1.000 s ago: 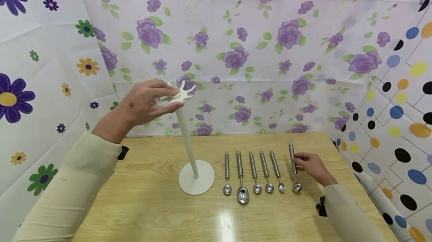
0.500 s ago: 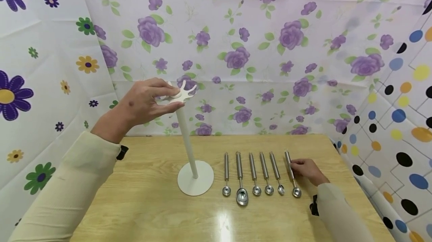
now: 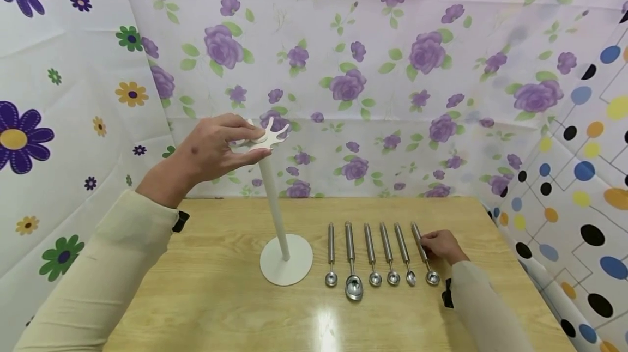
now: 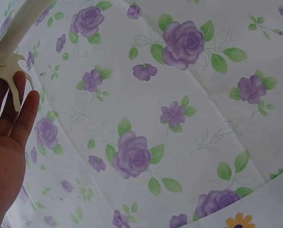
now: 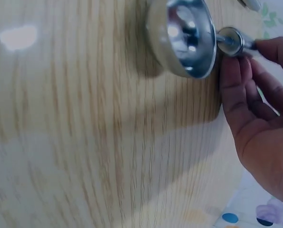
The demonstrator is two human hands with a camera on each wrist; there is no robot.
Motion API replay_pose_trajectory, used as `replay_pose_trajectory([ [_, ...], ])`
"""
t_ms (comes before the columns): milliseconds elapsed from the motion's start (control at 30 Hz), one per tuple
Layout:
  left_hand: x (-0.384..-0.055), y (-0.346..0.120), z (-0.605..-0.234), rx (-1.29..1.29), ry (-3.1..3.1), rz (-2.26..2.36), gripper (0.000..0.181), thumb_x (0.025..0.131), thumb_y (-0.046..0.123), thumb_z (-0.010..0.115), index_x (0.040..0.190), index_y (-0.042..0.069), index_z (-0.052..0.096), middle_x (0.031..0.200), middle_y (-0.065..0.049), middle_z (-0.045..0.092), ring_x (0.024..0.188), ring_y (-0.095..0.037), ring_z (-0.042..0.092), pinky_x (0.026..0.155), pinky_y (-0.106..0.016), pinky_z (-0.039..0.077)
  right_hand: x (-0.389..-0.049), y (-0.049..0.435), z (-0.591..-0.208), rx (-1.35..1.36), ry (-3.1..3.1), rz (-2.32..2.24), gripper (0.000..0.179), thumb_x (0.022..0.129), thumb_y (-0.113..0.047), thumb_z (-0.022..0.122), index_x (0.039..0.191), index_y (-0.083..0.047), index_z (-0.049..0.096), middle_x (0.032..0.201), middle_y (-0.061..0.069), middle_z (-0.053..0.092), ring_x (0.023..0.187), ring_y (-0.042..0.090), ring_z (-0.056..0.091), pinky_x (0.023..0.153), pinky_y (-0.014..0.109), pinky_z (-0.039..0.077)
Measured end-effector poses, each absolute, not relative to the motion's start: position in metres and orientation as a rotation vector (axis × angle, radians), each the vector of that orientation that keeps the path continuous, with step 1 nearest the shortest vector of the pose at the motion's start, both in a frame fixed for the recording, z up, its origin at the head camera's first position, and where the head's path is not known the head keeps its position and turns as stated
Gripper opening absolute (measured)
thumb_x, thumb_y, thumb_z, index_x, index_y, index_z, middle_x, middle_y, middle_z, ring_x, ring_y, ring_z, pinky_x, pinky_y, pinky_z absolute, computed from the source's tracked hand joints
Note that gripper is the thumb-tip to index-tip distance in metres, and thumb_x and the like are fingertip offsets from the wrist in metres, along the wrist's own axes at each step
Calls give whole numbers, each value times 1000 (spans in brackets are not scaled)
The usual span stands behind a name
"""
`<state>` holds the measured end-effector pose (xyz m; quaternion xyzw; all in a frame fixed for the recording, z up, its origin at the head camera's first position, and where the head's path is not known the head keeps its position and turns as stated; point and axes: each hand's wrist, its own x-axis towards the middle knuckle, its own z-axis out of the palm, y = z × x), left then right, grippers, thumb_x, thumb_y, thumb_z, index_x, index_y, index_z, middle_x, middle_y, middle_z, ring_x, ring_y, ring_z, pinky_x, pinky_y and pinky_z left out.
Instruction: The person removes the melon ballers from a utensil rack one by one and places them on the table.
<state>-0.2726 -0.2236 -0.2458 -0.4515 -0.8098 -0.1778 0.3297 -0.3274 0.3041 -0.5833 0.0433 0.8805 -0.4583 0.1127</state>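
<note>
My left hand (image 3: pixel 216 147) holds the hooked top (image 3: pixel 270 139) of a white utensil stand, its fingers over the hooks and its thumb along the near side. In the left wrist view, fingers (image 4: pixel 24 118) of that hand show around the hooks. At the right end of a row of steel tools, my right hand (image 3: pixel 444 246) pinches the handle of a melon baller (image 3: pixel 432 278). The right wrist view shows the melon baller's round bowl (image 5: pixel 191 38) close over the wood, with thumb and fingertips on the handle.
Left of the right hand lie a small oval scoop (image 3: pixel 410 278), a large oval scoop (image 3: pixel 354 287) and several round-bowled ballers (image 3: pixel 375 279), handles toward the back. The stand's round base (image 3: pixel 287 273) rests on the wooden table (image 3: pixel 221 297). Patterned cloths (image 3: pixel 314 68) enclose the back and sides.
My right hand has moved left and brought the melon baller nearer the row, with its handle end lower and tilted left. The left hand has kept its hold on the stand.
</note>
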Motion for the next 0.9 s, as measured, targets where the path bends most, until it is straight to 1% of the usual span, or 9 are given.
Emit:
replay_pose_trajectory([
  [67,-273,-223,-247,-1184,-2118,-464,66,92,61,57,106,0,78,93,-14,71,76,-26,69,61,-40,57,-326,302,-583,136,2618,-1292,36,95,-13,60,116,16,66,84,11,71,71,17,67,64,33,56],
  [267,-274,-222,-245,-1181,-2132,-459,67,91,62,57,107,0,77,94,-14,71,76,-26,68,62,-41,57,-324,299,-577,115,2676,-1177,37,97,-14,57,120,16,64,91,17,72,73,20,68,66,36,56],
  [333,-274,-222,-244,-1182,-2141,-466,55,90,52,69,108,0,77,95,-13,71,77,-26,68,63,-41,57,-325,298,-575,109,2681,-1152,37,98,-14,57,119,15,64,90,17,72,72,19,67,66,35,56],
  [400,-274,-221,-242,-1174,-2163,-487,42,86,36,80,108,1,77,96,-12,71,80,-25,68,66,-41,57,-328,297,-572,93,2687,-1126,36,98,-14,56,118,15,65,89,17,71,71,19,67,66,35,55],
  [500,-272,-220,-242,-1133,-2243,-544,35,80,16,86,110,2,75,100,-10,70,86,-23,67,70,-41,57,-328,298,-562,44,2703,-1065,39,99,-17,55,119,16,64,95,22,70,78,26,67,70,39,55],
  [600,-269,-219,-244,-1067,-2363,-592,45,83,18,83,123,3,68,108,-11,67,95,-25,63,76,-43,54,-321,302,-544,-33,2737,-986,47,101,-22,54,126,19,57,114,33,64,97,40,65,81,48,54],
  [700,-261,-219,-246,-970,-2476,-603,66,86,28,80,141,6,53,126,-15,59,110,-31,58,88,-52,50,-311,306,-517,-151,2815,-909,55,104,-27,53,133,19,50,128,39,54,113,51,56,88,56,51],
  [800,-251,-227,-251,-841,-2534,-602,85,85,36,79,153,9,37,145,-19,44,124,-37,48,97,-61,43,-299,307,-488,-284,2905,-847,58,104,-31,54,136,17,48,133,40,50,117,54,51,89,60,49],
  [900,-242,-242,-265,-708,-2571,-581,98,83,42,79,157,7,26,153,-23,31,133,-42,39,102,-66,36,-283,304,-461,-400,2975,-751,66,103,-40,55,140,14,45,140,40,43,122,57,46,92,66,44],
])
